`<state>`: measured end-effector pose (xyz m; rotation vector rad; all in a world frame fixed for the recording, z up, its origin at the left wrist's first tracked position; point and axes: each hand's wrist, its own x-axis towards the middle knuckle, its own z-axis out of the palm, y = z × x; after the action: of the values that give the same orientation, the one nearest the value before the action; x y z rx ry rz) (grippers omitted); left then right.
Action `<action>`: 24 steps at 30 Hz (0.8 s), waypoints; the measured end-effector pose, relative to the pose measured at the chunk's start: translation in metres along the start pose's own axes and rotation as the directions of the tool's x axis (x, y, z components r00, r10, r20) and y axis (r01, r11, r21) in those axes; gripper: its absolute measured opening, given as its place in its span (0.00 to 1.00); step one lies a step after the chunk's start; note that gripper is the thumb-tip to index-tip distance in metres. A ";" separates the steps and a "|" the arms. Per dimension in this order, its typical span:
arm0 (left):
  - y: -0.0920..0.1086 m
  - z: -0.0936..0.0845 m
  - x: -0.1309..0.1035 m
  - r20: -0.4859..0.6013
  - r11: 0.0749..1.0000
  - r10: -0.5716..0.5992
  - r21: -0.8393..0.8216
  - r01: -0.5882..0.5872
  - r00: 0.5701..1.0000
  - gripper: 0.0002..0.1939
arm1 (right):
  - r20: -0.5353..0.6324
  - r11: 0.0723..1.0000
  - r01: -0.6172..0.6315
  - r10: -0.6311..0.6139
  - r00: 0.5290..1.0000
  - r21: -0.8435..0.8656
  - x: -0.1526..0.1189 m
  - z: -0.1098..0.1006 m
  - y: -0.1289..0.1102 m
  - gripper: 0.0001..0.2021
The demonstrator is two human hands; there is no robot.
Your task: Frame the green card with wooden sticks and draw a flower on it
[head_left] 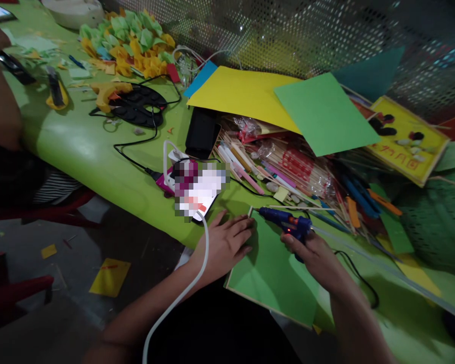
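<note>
My right hand (318, 258) is wrapped round the handle of a blue hot glue gun (288, 222), whose small red light glows. The gun's nozzle points left, close to the upper left corner of a green sheet (276, 273). Thin pale sticks edge this sheet along its left and bottom sides. My left hand (227, 245) lies with fingers stretched over the sheet's left edge, holding nothing that I can see. Just above it are a lit phone (208, 194) and a white cable (206, 247) that crosses my left forearm.
A purple power strip (167, 182) and a dark phone (202, 132) lie beyond. Sticks and pens (246, 169) are heaped under yellow card (246, 93) and green card (326, 114). Farther left are a yellow cutter (56, 93), crumpled paper pieces (132, 45) and another person's arm (0, 91).
</note>
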<state>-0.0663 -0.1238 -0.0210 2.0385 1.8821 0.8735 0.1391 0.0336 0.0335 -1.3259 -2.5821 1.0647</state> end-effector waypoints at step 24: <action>0.000 -0.001 -0.001 0.025 1.000 -0.014 -0.005 0.014 1.000 0.17 | 0.006 0.999 -0.029 0.029 1.000 -0.037 -0.004 0.000 -0.004 0.22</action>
<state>-0.0667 -0.1248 -0.0202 2.0211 1.8769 0.8446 0.1391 0.0291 0.0369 -1.3740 -2.6078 1.0326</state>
